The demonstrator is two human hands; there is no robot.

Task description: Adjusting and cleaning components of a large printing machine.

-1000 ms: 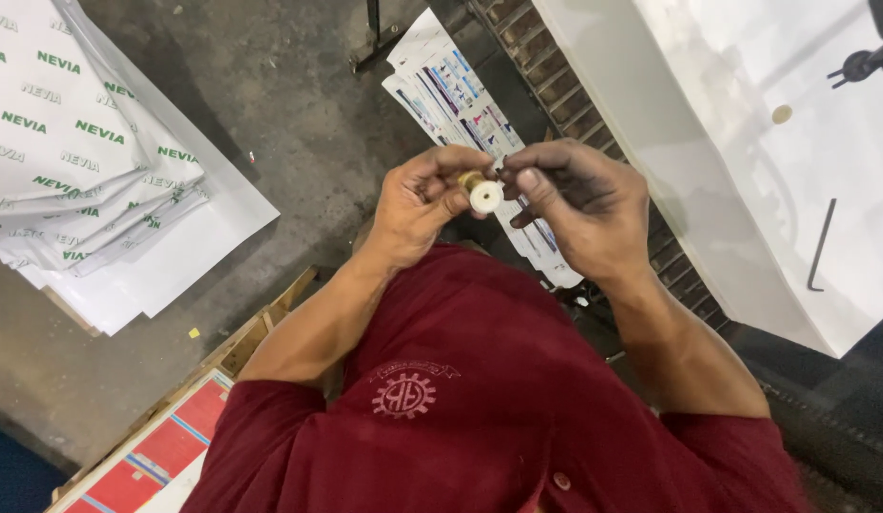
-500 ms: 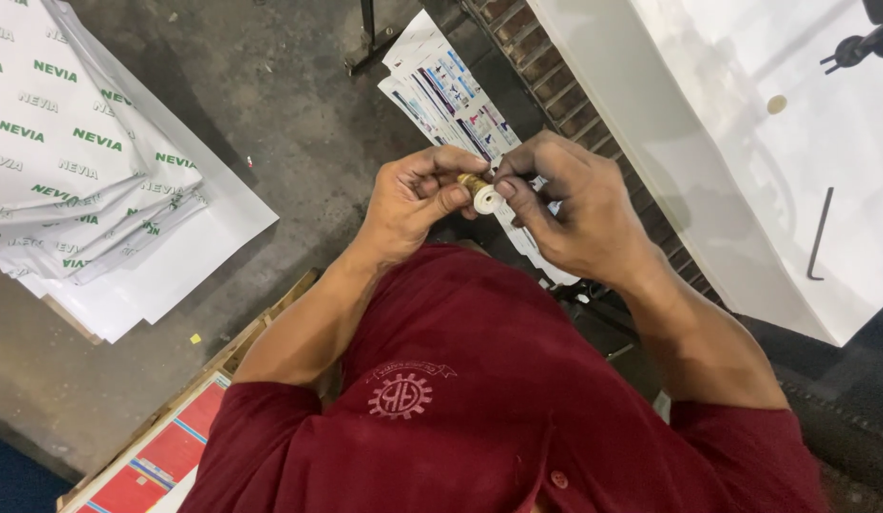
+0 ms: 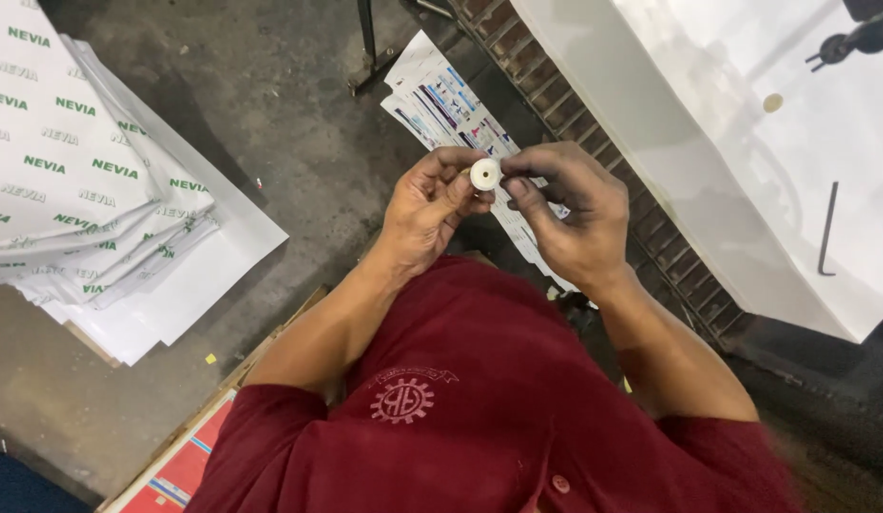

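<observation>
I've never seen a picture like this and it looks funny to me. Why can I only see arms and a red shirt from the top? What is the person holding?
The camera sits on the person's head and looks straight down, so you see their red shirt and both arms from above, but no face. There is no machine here, just two bare hands. The left hand and the right hand meet in the middle and pinch a small white round part with a hole in it, like a tiny wheel. Below them is a grey floor. To the left lies a pile of white sheets with green print. Under the hands lies a printed leaflet. On the right is a shiny white panel with a bent black key lying on it.
</observation>
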